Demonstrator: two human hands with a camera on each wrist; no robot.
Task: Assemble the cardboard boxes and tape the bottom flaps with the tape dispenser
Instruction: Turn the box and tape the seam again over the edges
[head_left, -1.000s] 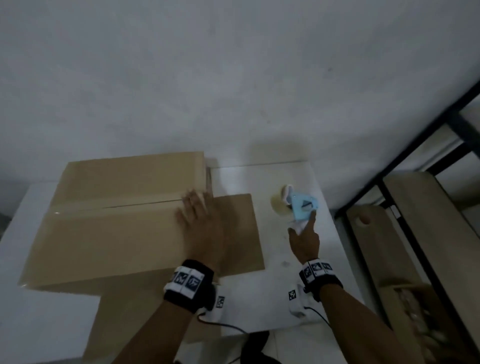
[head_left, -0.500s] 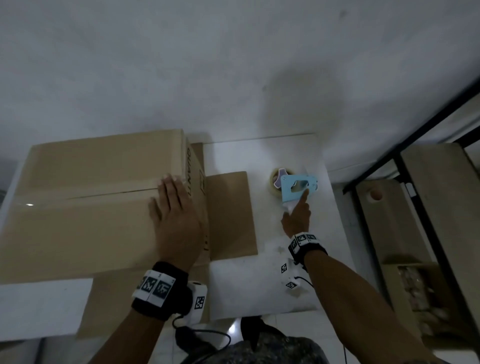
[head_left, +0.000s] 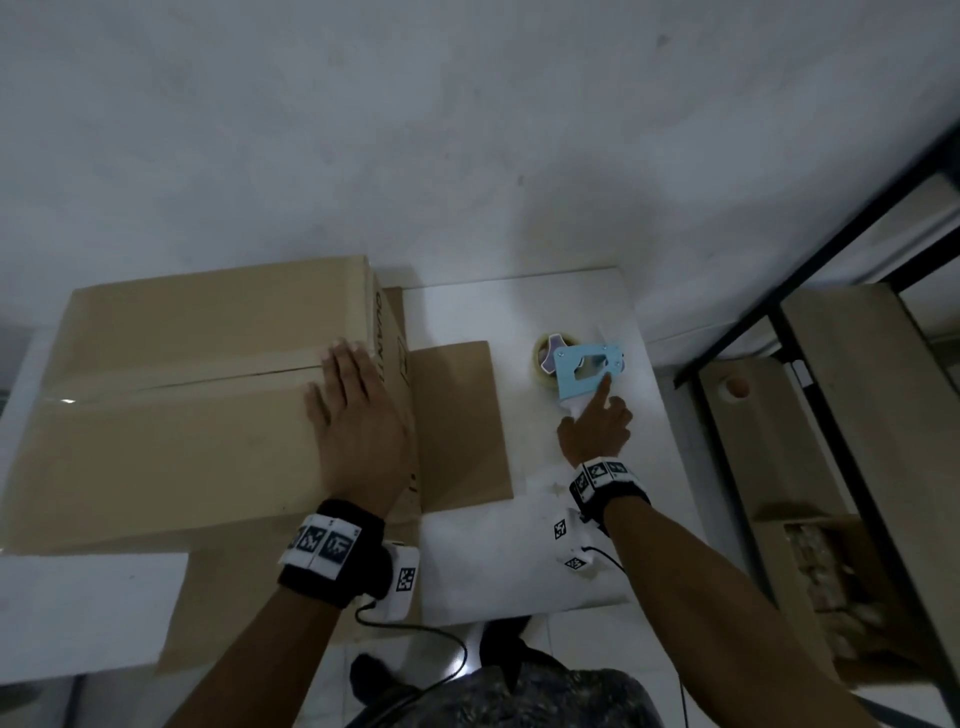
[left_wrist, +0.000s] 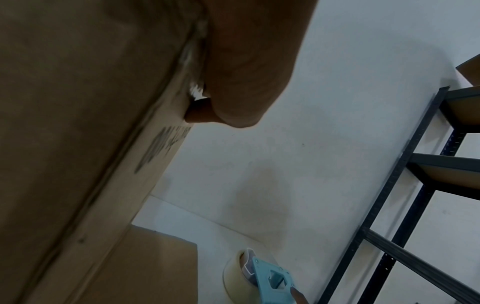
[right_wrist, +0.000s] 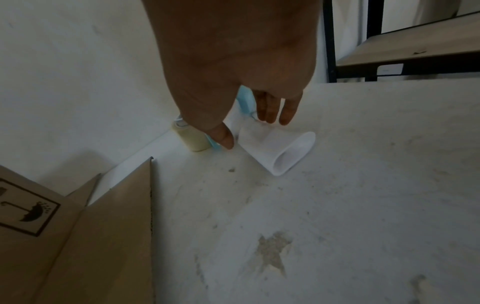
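L hand (head_left: 358, 415) flat on box (head_left: 171, 447), R hand (head_left: 597, 426) at dispenser (head_left: 584, 371)

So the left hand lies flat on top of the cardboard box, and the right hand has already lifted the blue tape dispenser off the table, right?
Not quite. The left hand does lie flat on the cardboard box, but the tape dispenser lies on the table; the right hand only reaches its handle, as the right wrist view shows.

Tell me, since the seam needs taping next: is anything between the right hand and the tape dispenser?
Nothing visible. The right hand is already at the tape dispenser, one finger touching its blue frame, fingers not yet closed around the white handle.
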